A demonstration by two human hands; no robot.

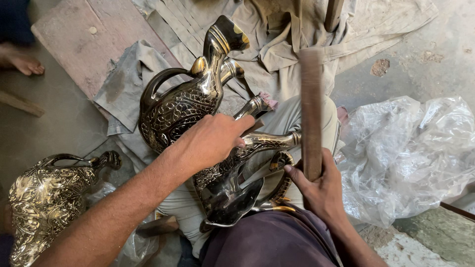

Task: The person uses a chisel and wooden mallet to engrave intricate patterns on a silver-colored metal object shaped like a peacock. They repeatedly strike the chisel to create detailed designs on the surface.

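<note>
An engraved brass pitcher lies sideways across my lap, dark patterned body and curved handle toward me. My left hand presses on its body, fingers holding a thin metal tool against the engraved surface. My right hand grips the lower end of a wooden stick, raised upright above the pitcher. A second engraved brass pitcher with a tall spout stands just behind, on the cloth.
A third brass pitcher lies at the lower left. Grey cloth covers the floor ahead. Crumpled clear plastic sits at the right. A wooden board lies upper left, with another person's bare foot beside it.
</note>
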